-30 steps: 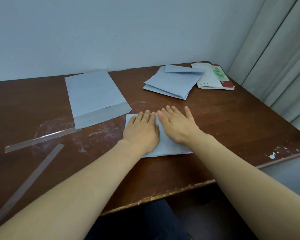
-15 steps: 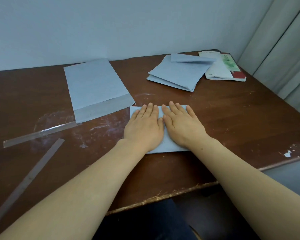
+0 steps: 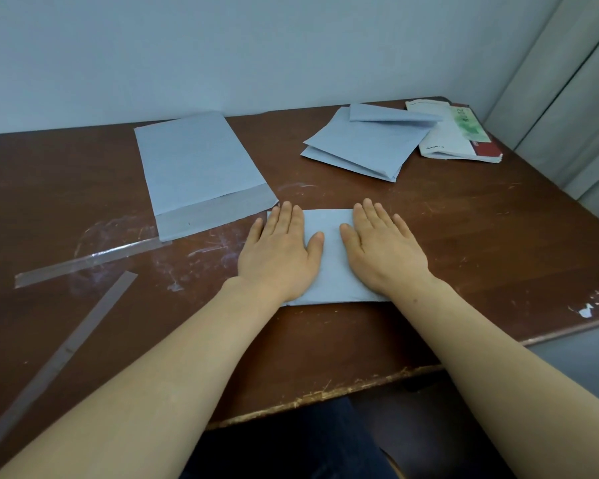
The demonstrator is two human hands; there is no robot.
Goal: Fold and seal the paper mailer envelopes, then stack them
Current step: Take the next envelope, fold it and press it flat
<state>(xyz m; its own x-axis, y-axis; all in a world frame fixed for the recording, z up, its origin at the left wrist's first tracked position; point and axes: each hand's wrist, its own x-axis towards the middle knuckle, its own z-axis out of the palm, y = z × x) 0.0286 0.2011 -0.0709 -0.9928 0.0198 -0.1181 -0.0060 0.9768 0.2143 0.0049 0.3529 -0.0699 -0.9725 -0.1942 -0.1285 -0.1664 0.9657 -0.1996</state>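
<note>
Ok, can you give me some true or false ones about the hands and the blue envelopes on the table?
1. Both hands lie flat on one folded envelope. True: the left hand and right hand press on it, palms down.
2. The unfolded envelope lies to the right of the hands. False: it lies to their left, flap towards the person.
3. The pile of folded envelopes sits at the far right of the table. True.
4. The two peeled strips are stuck on the wall. False: they lie on the table, left of the hands.
5. The right hand holds up the booklet. False: the booklet rests on the far corner, untouched.
</note>
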